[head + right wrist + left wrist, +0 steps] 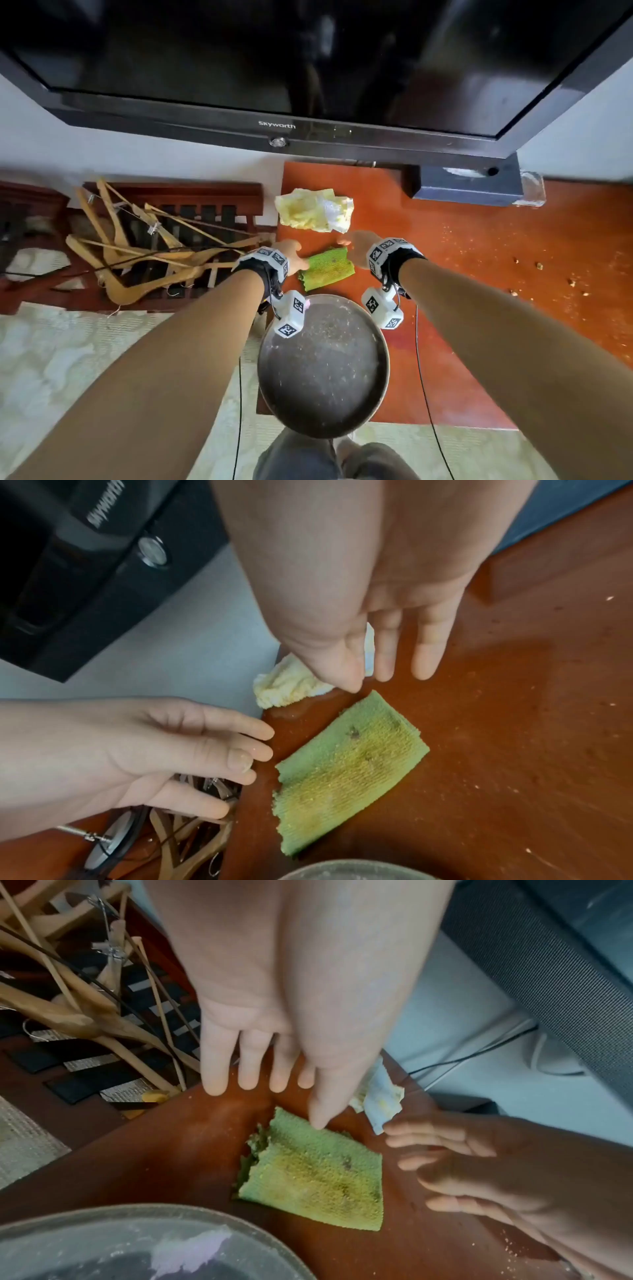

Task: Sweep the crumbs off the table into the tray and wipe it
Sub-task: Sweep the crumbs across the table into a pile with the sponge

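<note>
A folded green cloth (pixel 325 269) lies on the red-brown table (pixel 462 240), just beyond a round metal tray (pixel 323 370) that overhangs the table's near edge. My left hand (pixel 294 255) is at the cloth's left end, fingers straight; in the left wrist view the left hand's (pixel 284 1085) thumb touches the cloth's (pixel 318 1175) far corner. My right hand (pixel 354 245) hovers at its right end with fingers loosely extended, holding nothing. In the right wrist view the right hand (pixel 385 674) is over the cloth's (pixel 349 767) far corner. Crumbs (pixel 539 265) dot the table's right side.
A crumpled yellow-white cloth (pixel 313 209) lies behind the green one. A black television (pixel 308 68) hangs over the table's back, with a dark box (pixel 466 186) under it. Wooden hangers (pixel 137 246) are piled on a low rack left of the table.
</note>
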The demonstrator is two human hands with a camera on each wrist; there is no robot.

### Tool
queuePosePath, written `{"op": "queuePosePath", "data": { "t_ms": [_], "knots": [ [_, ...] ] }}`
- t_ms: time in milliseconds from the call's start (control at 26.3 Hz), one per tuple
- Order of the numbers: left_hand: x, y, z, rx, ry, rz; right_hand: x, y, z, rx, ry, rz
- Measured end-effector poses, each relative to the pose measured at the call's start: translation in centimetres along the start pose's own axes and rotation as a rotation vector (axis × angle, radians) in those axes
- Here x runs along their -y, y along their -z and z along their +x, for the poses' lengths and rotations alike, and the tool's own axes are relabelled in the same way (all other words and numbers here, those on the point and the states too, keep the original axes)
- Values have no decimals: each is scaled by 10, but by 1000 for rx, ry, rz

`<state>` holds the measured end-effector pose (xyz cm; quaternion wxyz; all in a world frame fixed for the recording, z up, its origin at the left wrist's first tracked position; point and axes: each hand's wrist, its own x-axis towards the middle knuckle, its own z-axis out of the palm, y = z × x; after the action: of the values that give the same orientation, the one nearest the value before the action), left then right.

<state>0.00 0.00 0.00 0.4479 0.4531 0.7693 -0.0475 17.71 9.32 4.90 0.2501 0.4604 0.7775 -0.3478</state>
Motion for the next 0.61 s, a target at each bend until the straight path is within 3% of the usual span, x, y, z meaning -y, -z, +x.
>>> {"op": "queuePosePath", "data": {
  "t_ms": [152, 267, 457, 609],
  "knots": [
    [-2, -12, 14, 28, 40, -56, 9, -5, 20, 54, -15, -39],
    [-3, -16, 22, 60, 76, -221, 11, -12, 34, 59, -14, -59],
    [-6, -23, 25, 29, 68, -201, 8, -19, 39, 97, -65, -55],
    [-13, -20, 18, -2, 82, -256, -3, -7, 29, 116, -19, -50]
  ]
}}
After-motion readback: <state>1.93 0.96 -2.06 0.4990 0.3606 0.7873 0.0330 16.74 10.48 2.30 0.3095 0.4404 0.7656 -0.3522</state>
